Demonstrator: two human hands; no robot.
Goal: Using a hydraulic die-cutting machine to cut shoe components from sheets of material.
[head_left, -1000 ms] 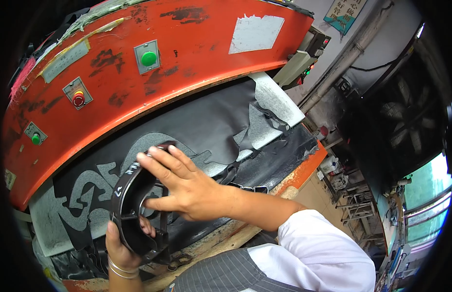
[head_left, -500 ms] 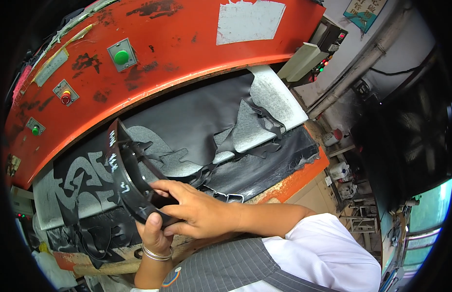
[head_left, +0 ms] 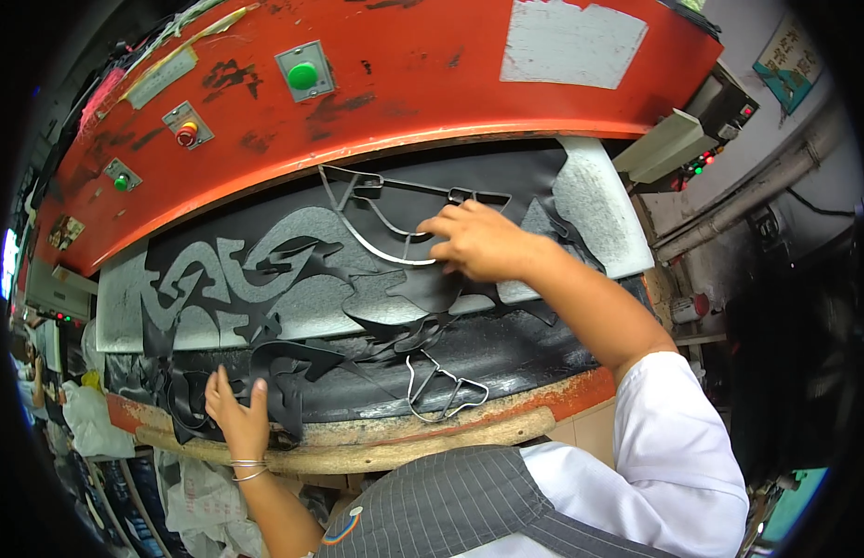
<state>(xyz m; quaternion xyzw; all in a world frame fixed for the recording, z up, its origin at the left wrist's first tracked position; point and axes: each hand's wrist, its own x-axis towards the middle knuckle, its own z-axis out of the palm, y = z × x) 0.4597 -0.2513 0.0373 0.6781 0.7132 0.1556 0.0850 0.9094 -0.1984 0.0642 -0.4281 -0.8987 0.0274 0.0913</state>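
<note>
The metal frame (head_left: 401, 262) is lying toward twelve o'clock, looking stiff and maybe heavy; holding its sides seems best. The right hand (head_left: 481, 244) is touching it, grip unclear; the left hand (head_left: 236, 414) is resting apart toward eight o'clock, fingers spread.

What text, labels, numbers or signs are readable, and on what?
Nothing legible enough to quote.
Teal-and-beige hanging wall sign: characters, blurred.
Narrow pale paper strip on orange-red metal machine: marks too small.
Crumpled white plastic bag: reddish print, blurred.
Worn white paper sheet on the machine: no writing discernible.
Curved, silver-edged metal frame under right hand: no writing discernible.
</note>
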